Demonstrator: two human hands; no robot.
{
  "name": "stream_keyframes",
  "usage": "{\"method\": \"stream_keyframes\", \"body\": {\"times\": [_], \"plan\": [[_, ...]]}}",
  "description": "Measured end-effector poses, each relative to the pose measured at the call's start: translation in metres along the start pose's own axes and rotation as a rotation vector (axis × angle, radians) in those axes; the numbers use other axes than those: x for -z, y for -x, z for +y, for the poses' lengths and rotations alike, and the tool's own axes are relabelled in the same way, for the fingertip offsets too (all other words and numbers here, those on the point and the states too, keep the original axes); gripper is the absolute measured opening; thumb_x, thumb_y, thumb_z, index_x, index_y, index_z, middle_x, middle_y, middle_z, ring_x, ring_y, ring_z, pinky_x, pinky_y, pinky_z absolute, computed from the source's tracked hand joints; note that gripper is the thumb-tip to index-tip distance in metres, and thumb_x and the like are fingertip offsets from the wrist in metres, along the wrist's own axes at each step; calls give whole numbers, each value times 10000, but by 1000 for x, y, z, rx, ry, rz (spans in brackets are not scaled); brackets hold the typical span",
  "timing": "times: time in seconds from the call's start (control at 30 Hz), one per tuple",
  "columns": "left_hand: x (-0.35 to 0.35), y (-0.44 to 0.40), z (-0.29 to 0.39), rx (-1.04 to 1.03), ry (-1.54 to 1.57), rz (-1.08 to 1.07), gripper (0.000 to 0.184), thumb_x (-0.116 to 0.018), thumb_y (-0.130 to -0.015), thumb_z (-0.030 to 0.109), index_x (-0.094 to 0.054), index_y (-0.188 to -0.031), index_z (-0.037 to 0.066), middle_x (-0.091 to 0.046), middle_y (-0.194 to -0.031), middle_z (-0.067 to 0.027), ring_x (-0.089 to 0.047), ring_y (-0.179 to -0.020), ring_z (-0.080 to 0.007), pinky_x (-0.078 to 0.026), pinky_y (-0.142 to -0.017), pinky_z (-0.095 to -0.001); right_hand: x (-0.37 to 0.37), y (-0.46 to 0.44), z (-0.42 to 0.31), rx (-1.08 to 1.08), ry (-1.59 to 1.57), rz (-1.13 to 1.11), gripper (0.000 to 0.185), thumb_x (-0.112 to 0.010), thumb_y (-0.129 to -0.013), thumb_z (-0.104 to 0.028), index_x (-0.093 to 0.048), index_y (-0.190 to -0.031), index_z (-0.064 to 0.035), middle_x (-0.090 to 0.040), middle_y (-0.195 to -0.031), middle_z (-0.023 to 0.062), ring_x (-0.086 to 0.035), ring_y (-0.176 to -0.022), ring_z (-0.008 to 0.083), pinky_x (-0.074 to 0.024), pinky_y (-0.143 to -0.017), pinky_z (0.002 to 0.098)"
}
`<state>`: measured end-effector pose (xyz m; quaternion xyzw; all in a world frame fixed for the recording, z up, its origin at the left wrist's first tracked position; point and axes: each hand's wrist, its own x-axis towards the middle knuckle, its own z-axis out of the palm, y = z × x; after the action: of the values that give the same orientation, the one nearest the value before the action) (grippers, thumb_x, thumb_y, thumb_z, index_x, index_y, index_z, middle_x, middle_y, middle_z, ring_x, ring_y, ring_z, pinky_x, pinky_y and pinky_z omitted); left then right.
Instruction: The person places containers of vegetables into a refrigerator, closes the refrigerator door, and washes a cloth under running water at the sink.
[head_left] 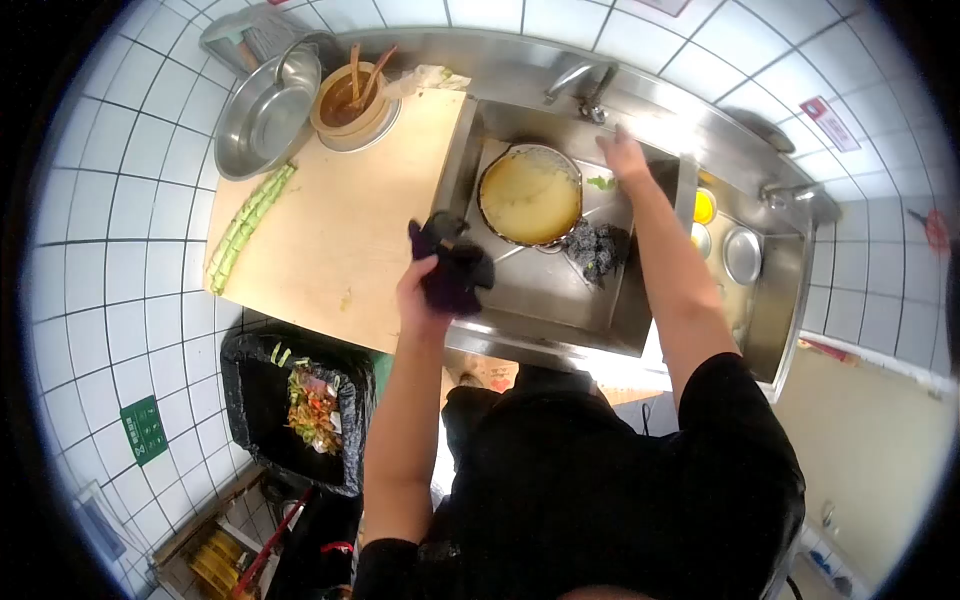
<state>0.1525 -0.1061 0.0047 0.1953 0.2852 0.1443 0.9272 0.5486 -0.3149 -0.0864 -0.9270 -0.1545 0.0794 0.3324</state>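
Observation:
My left hand (415,295) is closed around a dark purple-black cloth (455,270), above the sink's left edge. My right hand (624,160) reaches to the back of the sink, just right of the faucet (585,85). Its fingers look stretched apart and slightly blurred, with nothing visible in them. Between the hands a round pot (530,195) stands in the sink basin (560,295), its inside coated or filled with something yellowish. Against the pot's lower right lies a dark grey, crinkled mesh-like clump (597,250). A green leafy scrap (601,183) is nearby.
On the wooden board (330,240) lie long green stalks (250,228), a metal bowl (268,120) and a brown pot (348,105) with wooden-handled utensils. Below is a black-lined bin (255,400) with food scraps. A second basin (775,290) at right holds metal dishes (742,255).

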Motion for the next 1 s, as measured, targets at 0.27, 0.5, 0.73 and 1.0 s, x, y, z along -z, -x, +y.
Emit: {"method": "stream_keyframes", "body": {"times": [0.27,0.5,0.73,1.0], "plan": [[-65,-177,-35,48,-176,-24,460,-704,-876,91,-579,-1317,44,-685,-1148,-86,-668,-1074,-256,-538,-969,-403,-15,-29,-8,217,129,-100,544,-607,-975,-274,-519,-1418,29,-576,-1386,293,-564,-1275,441,-448,-1097,450],[-87,-254,-57,18,-277,27,349,-695,-859,44,-614,-1199,47,-673,-1064,-68,-661,-991,-220,-545,-893,-370,-21,-16,-7,244,171,-109,625,-572,-970,-253,-421,-1497,45,-450,-1532,268,-571,-1275,437,-474,-1073,468],[-98,-267,-61,2,-317,-5,352,-698,-854,32,-619,-1196,35,-685,-1049,-66,-679,-918,-210,-558,-834,-367,-28,-8,-9,329,255,-37,633,-614,-959,-219,-408,-1493,51,-454,-1512,290,-545,-1296,437,-459,-1092,458],[-93,-260,-64,-43,-490,18,332,-693,-937,150,-625,-1235,20,-711,-1065,-70,-695,-952,-204,-566,-838,-353,-59,16,-64,143,-485,-209,451,-694,-920,-243,-645,-1309,-20,-689,-1191,258,-673,-1098,393,-533,-924,421]]}}
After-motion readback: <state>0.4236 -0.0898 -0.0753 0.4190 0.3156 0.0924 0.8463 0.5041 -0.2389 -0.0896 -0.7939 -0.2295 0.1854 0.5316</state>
